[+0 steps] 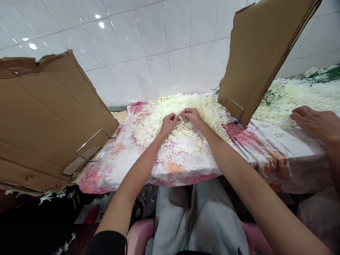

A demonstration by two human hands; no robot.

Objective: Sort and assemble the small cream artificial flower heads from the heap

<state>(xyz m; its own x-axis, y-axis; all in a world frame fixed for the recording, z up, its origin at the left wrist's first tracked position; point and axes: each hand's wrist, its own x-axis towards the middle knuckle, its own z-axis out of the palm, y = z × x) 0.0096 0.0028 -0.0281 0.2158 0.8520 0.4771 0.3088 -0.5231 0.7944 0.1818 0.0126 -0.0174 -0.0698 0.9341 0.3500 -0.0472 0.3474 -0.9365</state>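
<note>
A heap of small cream-white artificial flowers lies on a table with a pink floral cloth. Over the middle of the heap, my left hand has its thumb and fingertips pinched together. Just to its right, my right hand is pinched too, its fingertips almost touching those of the left. What sits between the fingertips is too small and hidden to make out.
Upright cardboard panels stand at the left and right, with metal wire supports. Beyond the right panel, another person's hand rests near more white flowers. A tiled wall closes off the back.
</note>
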